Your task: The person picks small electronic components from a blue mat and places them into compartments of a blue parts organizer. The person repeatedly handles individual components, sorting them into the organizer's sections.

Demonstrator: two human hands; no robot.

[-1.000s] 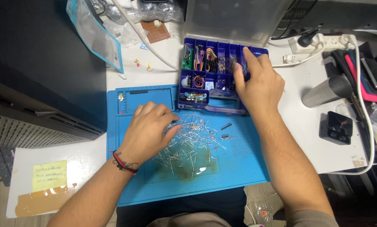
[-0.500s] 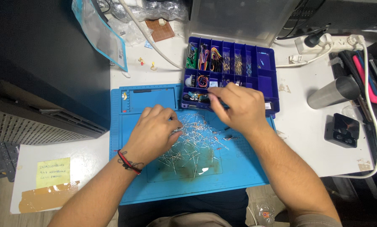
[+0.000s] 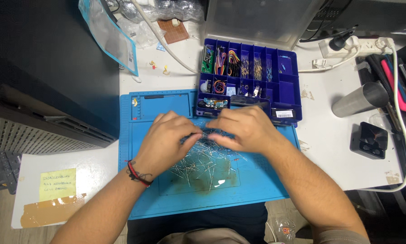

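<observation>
Both hands sit palm-down over a loose pile of thin wire-leaded components (image 3: pixel 207 158), prob. resistors, glinting silver on the blue rubbery work mat (image 3: pixel 257 180). Left hand (image 3: pixel 166 140) w/ fingers curled together, tips on the pile's upper edge; right hand (image 3: pixel 243 129) likewise curled, fingertips close to the left's. Can't tell whether either actually pinches a piece, since the knuckles hide it. Just behind, touching the mat edge, an open blue plastic organizer box (image 3: pixel 286 97): square compartments w/ coloured jumper wires, small parts; clear lid cut off at top.
</observation>
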